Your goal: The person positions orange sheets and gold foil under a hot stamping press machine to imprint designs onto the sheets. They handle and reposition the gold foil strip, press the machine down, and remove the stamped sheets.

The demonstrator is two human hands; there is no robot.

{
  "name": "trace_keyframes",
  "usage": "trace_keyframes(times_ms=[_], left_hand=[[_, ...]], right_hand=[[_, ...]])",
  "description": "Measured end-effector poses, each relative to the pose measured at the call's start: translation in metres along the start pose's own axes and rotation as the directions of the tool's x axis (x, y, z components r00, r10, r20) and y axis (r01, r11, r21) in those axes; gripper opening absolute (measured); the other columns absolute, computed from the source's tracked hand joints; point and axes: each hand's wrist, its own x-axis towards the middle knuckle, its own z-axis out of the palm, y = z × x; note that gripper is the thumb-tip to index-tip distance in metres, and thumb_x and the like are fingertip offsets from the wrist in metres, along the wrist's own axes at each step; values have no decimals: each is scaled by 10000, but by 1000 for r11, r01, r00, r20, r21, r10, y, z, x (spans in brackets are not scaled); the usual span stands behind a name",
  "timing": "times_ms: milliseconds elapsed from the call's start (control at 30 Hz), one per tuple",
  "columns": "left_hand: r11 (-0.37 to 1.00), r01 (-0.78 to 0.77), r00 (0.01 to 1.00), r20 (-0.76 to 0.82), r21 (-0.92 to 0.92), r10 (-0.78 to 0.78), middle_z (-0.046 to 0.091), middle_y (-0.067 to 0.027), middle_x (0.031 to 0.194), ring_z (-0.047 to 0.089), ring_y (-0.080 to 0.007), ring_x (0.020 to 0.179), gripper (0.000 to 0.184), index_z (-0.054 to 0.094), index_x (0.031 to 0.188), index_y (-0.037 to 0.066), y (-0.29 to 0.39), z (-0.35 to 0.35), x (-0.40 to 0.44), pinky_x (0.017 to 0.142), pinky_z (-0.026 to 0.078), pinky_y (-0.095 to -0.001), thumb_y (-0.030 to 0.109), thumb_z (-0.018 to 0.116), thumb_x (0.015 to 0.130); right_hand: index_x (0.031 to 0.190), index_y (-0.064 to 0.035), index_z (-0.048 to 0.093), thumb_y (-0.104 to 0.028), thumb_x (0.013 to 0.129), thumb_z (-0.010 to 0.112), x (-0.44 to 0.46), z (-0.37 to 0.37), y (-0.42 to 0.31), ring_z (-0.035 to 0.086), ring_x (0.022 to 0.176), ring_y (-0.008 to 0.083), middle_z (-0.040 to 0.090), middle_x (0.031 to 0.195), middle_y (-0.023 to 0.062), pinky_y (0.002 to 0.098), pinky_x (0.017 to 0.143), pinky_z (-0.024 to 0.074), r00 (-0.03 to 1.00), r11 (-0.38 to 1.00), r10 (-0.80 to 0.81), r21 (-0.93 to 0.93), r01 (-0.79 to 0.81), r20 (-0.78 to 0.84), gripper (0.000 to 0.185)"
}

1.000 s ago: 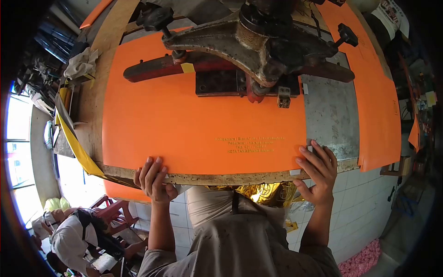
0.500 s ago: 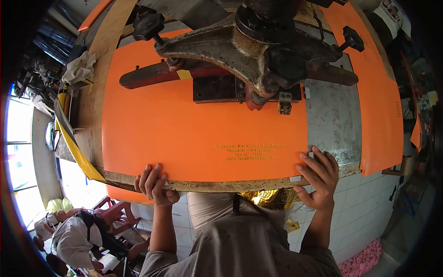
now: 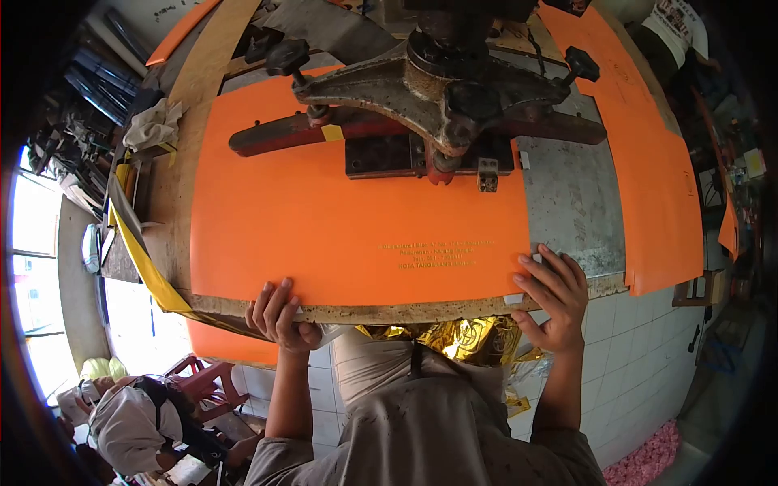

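Observation:
A large orange sheet (image 3: 340,235) lies flat on the grey metal plate (image 3: 575,194) beneath the press. Several lines of small gold lettering (image 3: 436,255) stand near its lower right. My left hand (image 3: 285,317) is closed at the sheet's front edge, fingertips on top and thumb low by the wooden board edge (image 3: 405,312). At the lower right corner my right hand (image 3: 557,296) is open, fingers spread over the sheet's edge and the plate, close to a small white tab (image 3: 514,299). A dark press head (image 3: 425,156) hangs over the sheet's far part.
More orange sheets (image 3: 656,211) lie along the right side. Crumpled gold foil (image 3: 470,338) hangs under the front edge, and a yellow strip (image 3: 150,267) runs down the left. A person (image 3: 134,421) sits at lower left near a red stool (image 3: 209,385).
My view has shifted slightly, moving the press and sheet within it. Both hands keep nearly the same places on the sheet's edge. More gold foil shows below the board.

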Motion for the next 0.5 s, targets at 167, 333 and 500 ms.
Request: trace_keyframes(times_ms=[167,333,500], left_hand=[[999,-46,999,28,-1,46,697,-126,1304,597,-362,1283,372,621,1200,146,-1,-6,4,1123,344,-523,364,337,1098],[999,-28,999,43,-25,29,709,-70,1311,578,-337,1332,347,702,1210,145,0,-10,3,1204,267,-500,332,439,1081],[1000,-16,995,102,-25,18,655,-58,1403,510,-301,1410,311,720,1254,174,2,-17,4,1222,241,-495,262,517,1034]], right_hand=[[1192,-147,764,-414,905,671,1,0,-2,557,1358,328,670,1389,24,509,1109,389,998,999,-40,-17,39,-49,403],[1210,-125,755,-375,944,631,-4,3,-6,523,1393,315,655,1408,28,506,1117,383,996,996,-75,-47,73,-53,385],[1124,-78,736,-254,931,703,-13,11,-27,573,1304,318,697,1264,77,497,1059,415,949,996,-87,-23,83,-303,263]])
